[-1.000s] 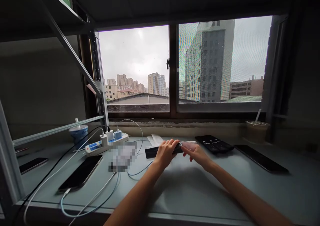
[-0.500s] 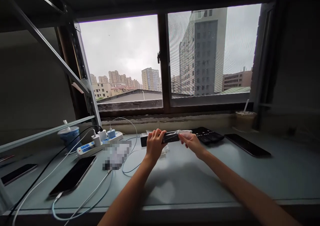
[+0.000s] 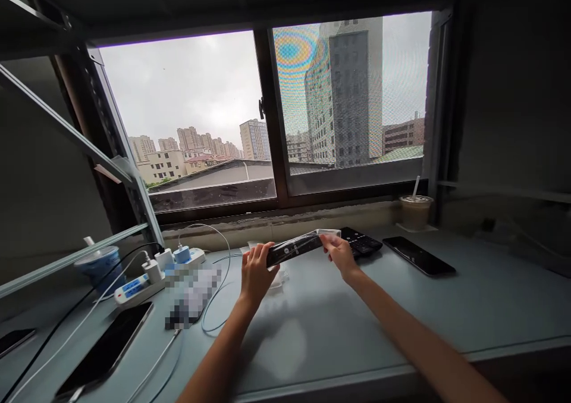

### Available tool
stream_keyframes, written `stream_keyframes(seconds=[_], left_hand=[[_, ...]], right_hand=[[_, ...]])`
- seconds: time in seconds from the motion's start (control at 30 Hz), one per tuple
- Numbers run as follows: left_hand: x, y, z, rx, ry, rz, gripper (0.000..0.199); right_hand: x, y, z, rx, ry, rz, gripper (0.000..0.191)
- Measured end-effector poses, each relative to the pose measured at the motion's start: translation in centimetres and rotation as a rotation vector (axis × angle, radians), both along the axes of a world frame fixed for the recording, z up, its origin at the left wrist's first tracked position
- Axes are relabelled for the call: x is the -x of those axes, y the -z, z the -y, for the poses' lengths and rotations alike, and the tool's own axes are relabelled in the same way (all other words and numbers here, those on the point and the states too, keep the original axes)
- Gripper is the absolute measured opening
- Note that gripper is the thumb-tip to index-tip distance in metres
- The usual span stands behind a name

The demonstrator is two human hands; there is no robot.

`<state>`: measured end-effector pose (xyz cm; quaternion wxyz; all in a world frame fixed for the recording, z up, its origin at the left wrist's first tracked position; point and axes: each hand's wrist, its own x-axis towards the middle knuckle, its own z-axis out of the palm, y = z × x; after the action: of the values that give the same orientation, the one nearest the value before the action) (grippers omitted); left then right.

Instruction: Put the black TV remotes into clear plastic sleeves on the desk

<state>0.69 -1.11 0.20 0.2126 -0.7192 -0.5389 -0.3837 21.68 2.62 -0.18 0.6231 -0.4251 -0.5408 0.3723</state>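
Observation:
A long black remote control (image 3: 297, 249) with small pale button marks is held up above the table between my hands. My left hand (image 3: 257, 270) is closed around its left end. At the other end, my right hand (image 3: 339, 255) pinches a clear plastic sleeve (image 3: 329, 233) that wraps the remote and sticks out past it. The remote slants, its right end higher. Behind my right hand lie several black button-marked devices (image 3: 362, 243), partly hidden. Some clear plastic (image 3: 275, 281) rests on the table just beyond my left hand.
On the left are a white power strip (image 3: 134, 289) with plugs and cables, a blue cup (image 3: 104, 269) and a dark phone (image 3: 109, 349). To the right lie another phone (image 3: 419, 256) and a drink cup with a straw (image 3: 416, 212). A window (image 3: 267, 123) stands behind the table (image 3: 348, 337).
The remote has tilted, its left end lower and its marked face showing more. My left hand has slid nearer its left end. The camera view has turned right.

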Motion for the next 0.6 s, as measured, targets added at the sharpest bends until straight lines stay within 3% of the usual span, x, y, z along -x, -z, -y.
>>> stream_keyframes(seconds=[0.07,0.17,0.23,0.33,0.43,0.6], left_hand=[[0.1,0.0,-0.1,-0.002,0.048,0.119,0.045],[-0.4,0.1,-0.1,0.089,0.231,0.444,0.066],[-0.9,0.0,0.1,0.255,0.394,0.730,0.074],[-1.8,-0.4,0.7,0.553,0.592,1.055,0.064],[-2.4,-0.9,1.1,0.662,0.627,1.183,0.051],[-2.5,-1.2,1.0,0.600,0.613,1.276,0.049]], right_hand=[[-0.4,-0.1,-0.1,0.023,0.063,-0.043,0.048],[-0.6,-0.1,-0.2,0.047,0.147,-0.126,0.045],[-0.7,0.0,-0.3,0.061,0.169,-0.180,0.042],[-0.6,0.1,-0.4,0.075,0.139,-0.220,0.038],[-0.4,-0.2,-0.2,0.064,0.051,-0.204,0.036],[0.0,-0.9,0.5,0.112,-0.146,-0.183,0.036]])
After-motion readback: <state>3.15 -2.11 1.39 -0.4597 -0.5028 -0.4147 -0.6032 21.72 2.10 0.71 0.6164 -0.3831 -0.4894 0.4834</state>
